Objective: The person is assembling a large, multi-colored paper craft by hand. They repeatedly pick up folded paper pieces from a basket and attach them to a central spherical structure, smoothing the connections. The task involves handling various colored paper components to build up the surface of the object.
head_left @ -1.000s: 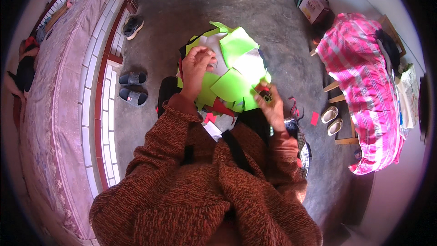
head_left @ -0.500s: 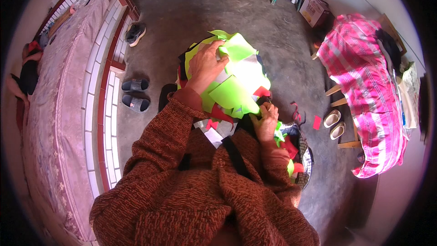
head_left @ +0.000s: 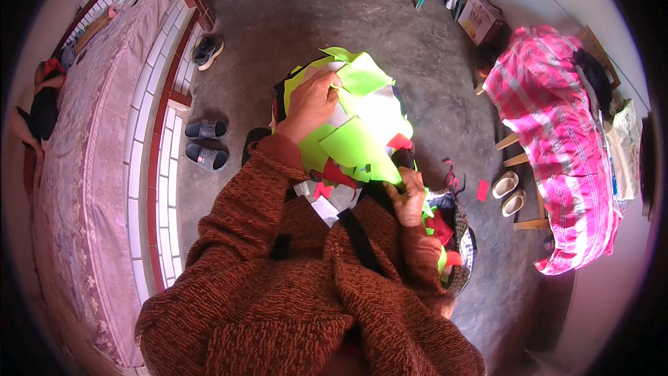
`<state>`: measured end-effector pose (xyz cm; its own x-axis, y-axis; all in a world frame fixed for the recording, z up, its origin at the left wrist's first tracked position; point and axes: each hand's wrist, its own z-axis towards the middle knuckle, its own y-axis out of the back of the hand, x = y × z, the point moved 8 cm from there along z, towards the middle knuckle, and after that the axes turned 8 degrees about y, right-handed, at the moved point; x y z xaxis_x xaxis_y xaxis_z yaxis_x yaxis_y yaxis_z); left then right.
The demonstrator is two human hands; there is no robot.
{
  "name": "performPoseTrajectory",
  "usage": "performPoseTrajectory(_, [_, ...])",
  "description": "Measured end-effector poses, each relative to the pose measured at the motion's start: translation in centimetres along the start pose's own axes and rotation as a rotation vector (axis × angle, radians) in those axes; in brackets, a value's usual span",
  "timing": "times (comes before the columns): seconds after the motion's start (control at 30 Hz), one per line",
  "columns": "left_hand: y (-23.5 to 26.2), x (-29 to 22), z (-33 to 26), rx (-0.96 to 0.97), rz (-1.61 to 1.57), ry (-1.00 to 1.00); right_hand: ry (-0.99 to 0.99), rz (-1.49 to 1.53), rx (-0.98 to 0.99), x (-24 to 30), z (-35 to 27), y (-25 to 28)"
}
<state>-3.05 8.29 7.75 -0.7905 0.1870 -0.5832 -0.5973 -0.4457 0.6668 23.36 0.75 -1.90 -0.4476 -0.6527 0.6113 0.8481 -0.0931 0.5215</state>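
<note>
A heap of neon yellow-green cloth pieces [head_left: 355, 139], mixed with white, red and dark bits, lies in front of me over my knees. My left hand [head_left: 311, 102] rests on its upper left part, fingers curled and pinched at the edge of a neon-green cloth piece [head_left: 364, 75]. At the heap's lower right, my right hand [head_left: 408, 198] is closed, thumb against fingers, at the tip of another neon-green cloth piece; its fingertips are partly hidden. Below that hand, a checked bag [head_left: 460, 278] holds green and red scraps.
A bed with a pink cover [head_left: 90, 146] runs along the left, with dark slippers [head_left: 207, 157] beside it. To the right stand a wooden seat under a pink plaid cloth [head_left: 557, 139] and pale shoes [head_left: 513, 203]. A red scrap [head_left: 483, 190] lies on the concrete floor.
My left hand's fingers have drawn together and slid slightly left and down. My right hand has lowered a little, and a green tip now shows beside it.
</note>
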Motion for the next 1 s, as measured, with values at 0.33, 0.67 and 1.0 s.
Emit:
performPoseTrajectory(0.33, [2.6,2.2,-4.3,-0.132,-0.436,0.116,-0.374,-0.006,-0.003,-3.9,-3.5,1.9])
performPoseTrajectory(0.67, [3.6,3.5,-5.9,-0.227,-0.195,0.063,-0.631,0.34,0.332,-6.8,-9.0,3.8])
performPoseTrajectory(1.0, [3.3,3.7,-6.3,-0.18,-0.216,0.118,-0.415,0.5,-0.092,-1.7,-1.0,10.9])
